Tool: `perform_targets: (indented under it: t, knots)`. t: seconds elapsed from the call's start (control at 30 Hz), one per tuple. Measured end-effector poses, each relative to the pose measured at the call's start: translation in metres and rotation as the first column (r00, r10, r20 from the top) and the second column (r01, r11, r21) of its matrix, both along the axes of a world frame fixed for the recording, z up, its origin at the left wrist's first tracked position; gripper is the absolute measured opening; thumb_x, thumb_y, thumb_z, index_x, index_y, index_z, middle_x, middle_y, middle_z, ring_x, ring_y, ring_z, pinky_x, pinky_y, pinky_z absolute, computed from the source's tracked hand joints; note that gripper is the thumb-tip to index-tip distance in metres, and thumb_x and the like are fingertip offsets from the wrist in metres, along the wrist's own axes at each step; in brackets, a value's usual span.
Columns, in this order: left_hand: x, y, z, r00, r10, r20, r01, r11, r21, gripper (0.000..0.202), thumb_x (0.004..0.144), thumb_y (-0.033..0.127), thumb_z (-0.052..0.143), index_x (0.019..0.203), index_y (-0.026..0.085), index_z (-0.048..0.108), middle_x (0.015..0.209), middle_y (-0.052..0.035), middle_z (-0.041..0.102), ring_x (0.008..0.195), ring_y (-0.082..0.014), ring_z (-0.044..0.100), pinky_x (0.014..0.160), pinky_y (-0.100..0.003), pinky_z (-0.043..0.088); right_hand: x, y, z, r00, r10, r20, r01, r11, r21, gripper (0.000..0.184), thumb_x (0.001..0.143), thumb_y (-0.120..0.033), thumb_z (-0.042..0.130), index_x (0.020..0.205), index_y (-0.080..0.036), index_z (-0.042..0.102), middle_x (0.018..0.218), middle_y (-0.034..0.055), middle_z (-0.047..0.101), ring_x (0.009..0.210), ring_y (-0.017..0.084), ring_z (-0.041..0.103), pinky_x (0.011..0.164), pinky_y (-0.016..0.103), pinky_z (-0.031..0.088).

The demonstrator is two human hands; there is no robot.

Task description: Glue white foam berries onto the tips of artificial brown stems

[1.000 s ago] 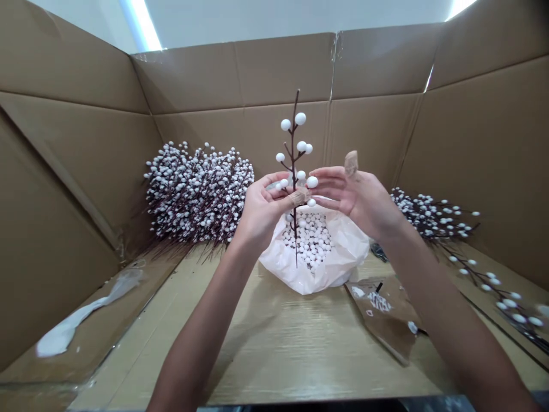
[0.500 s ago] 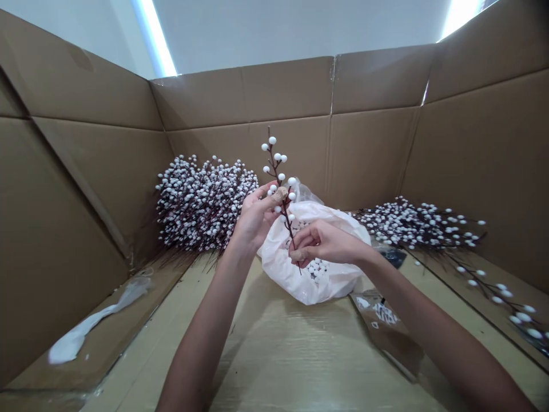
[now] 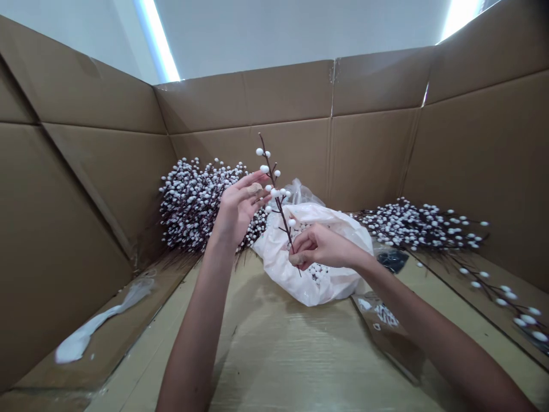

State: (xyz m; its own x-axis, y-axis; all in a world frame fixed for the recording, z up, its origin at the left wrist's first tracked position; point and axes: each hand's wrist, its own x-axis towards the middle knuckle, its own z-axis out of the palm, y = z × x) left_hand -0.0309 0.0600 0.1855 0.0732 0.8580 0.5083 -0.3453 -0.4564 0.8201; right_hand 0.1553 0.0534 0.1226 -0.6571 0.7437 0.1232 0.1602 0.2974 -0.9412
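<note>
My right hand pinches the lower stem of a dark twig with white berries, which stands tilted to the upper left. My left hand is raised beside the twig's upper part, fingers loosely spread and touching its berries, with a bandage on one fingertip. Behind the hands lies a white plastic bag holding loose white beads.
A big heap of berry twigs sits at the back left, a flatter pile at the right. Tall cardboard walls surround the cardboard floor. A white plastic scrap lies left, torn brown paper right.
My right hand dropped from the berries to pinch the lower stem. The twig leaned left, and my left hand let go of it and opened beside its top.
</note>
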Motion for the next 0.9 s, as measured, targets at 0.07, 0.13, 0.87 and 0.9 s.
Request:
perform_targets:
  t: [0.07, 0.13, 0.87, 0.9]
  knots:
    - [0.004, -0.004, 0.001, 0.996, 0.088, 0.014, -0.089, 0.995, 0.047, 0.027, 0.062, 0.019, 0.073, 0.089, 0.017, 0.071, 0.094, -0.0064, 0.07, 0.082, -0.0161, 0.066, 0.074, -0.027, 0.052, -0.002, 0.0, -0.002, 0.999, -0.02, 0.037, 0.018, 0.999, 0.045, 0.011, 0.067, -0.023, 0.073, 0.067, -0.013, 0.068, 0.061, 0.0021, 0.067, 0.054, 0.01, 0.06, 0.058, 0.023, 0.055]
    - [0.009, -0.006, 0.0, 0.982, 0.186, 0.032, -0.188, 0.979, 0.079, 0.026, 0.06, 0.017, 0.076, 0.086, 0.018, 0.07, 0.086, -0.0041, 0.069, 0.076, -0.0128, 0.064, 0.067, -0.022, 0.051, -0.003, 0.0, -0.005, 0.996, -0.038, 0.076, 0.03, 0.994, 0.104, 0.009, 0.069, -0.02, 0.069, 0.065, -0.013, 0.066, 0.06, 0.0022, 0.065, 0.053, 0.01, 0.059, 0.057, 0.023, 0.054]
    - [0.02, -0.005, -0.003, 0.986, 0.157, 0.054, -0.153, 0.986, -0.069, 0.023, 0.057, 0.011, 0.074, 0.077, 0.016, 0.062, 0.067, -0.0003, 0.068, 0.061, -0.01, 0.062, 0.054, -0.018, 0.045, 0.031, 0.042, -0.008, 0.679, -0.351, 0.645, -0.034, 0.863, 0.505, 0.024, 0.087, -0.022, 0.051, 0.103, -0.014, 0.067, 0.095, 0.0096, 0.07, 0.084, 0.018, 0.064, 0.07, 0.026, 0.046]
    - [0.021, -0.006, -0.003, 0.99, 0.135, 0.042, -0.131, 0.988, -0.087, 0.024, 0.057, 0.011, 0.074, 0.077, 0.016, 0.062, 0.068, -0.0007, 0.068, 0.061, -0.0104, 0.062, 0.054, -0.019, 0.045, 0.028, 0.047, -0.016, 0.625, -0.384, 0.68, -0.042, 0.853, 0.52, 0.023, 0.082, -0.016, 0.054, 0.099, -0.014, 0.069, 0.094, 0.0098, 0.07, 0.085, 0.019, 0.064, 0.07, 0.026, 0.045]
